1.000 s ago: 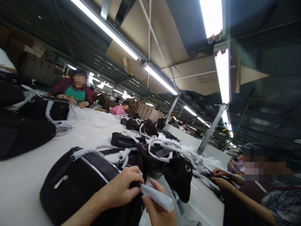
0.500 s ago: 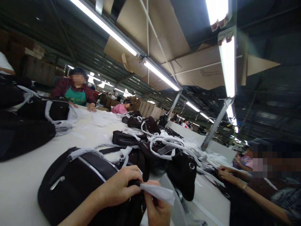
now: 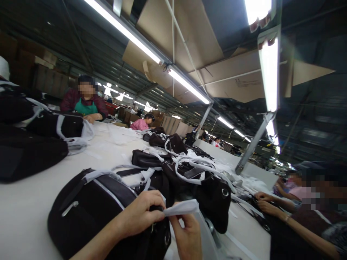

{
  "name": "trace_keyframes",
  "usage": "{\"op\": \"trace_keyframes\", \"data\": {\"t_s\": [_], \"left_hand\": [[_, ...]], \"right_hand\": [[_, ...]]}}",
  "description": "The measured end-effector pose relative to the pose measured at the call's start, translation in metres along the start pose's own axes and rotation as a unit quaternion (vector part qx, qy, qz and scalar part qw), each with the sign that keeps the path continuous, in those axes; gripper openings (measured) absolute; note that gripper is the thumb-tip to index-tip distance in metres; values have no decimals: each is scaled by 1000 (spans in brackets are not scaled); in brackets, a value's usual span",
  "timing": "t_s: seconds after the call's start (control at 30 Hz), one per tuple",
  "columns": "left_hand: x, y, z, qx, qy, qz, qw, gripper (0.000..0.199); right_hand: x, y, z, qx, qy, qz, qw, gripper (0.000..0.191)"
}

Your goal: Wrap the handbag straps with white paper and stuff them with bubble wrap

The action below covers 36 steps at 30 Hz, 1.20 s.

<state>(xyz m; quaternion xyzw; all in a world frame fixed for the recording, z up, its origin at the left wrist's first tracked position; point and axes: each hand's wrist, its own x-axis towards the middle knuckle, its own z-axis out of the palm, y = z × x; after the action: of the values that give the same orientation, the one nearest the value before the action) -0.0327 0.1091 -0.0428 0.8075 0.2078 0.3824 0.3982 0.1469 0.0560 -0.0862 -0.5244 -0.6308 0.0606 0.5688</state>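
A: Condition of the left hand (image 3: 143, 213)?

B: Thumb and forefinger are pinched together, no gap, on the narrow end of a white paper strip (image 3: 185, 208). A dark piece (image 3: 156, 208) shows between the fingers; what it is cannot be determined.

A: And the right hand (image 3: 189, 236)?

B: Fingers curled, thumb and forefinger bent close beneath the strip. The paper covers the tips, so I cannot tell whether they grip it.

A: Location of the strip?

B: Running rightward from the left fingertips, over the right hand, beside a black bag (image 3: 89, 213). That bag lies on the white table (image 3: 24, 220) and carries a silver zip pull (image 3: 69, 208).

A: Surroundings?

B: Other bags (image 3: 213, 198) heaped beyond the hands, some handles wrapped in white. At right, a co-worker's hands (image 3: 267, 205); across the table, a person in a green apron (image 3: 86, 107).
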Motion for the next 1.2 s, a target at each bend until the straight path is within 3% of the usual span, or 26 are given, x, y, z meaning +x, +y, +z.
{"op": "trace_keyframes", "data": {"t_s": [0.1,0.23,0.43,0.57,0.67,0.87,1.03,1.1,1.2], "left_hand": [[0,0,2,-2,13,-5,1000,13],[0,0,3,-4,25,-9,1000,12],[-1,2,5,-3,48,-16,999,10],[-1,1,5,-1,45,-13,999,22],[-2,-1,6,2,38,10,999,18],[-1,-2,4,11,37,39,998,11],[-1,3,11,143,12,41,989,16],[-1,1,16,200,17,44,979,19],[1,-7,21,201,26,63,977,25]], "right_hand": [[-13,1,8,16,37,21,999,13],[-23,2,17,119,10,33,992,18],[-24,6,29,142,72,113,981,35],[-23,7,35,198,65,127,970,53],[-24,6,38,249,67,143,956,68],[-23,7,45,296,91,180,934,63],[-24,10,52,313,105,217,919,71],[-23,7,52,299,105,213,924,68],[-16,-2,35,175,34,177,968,54]]}}
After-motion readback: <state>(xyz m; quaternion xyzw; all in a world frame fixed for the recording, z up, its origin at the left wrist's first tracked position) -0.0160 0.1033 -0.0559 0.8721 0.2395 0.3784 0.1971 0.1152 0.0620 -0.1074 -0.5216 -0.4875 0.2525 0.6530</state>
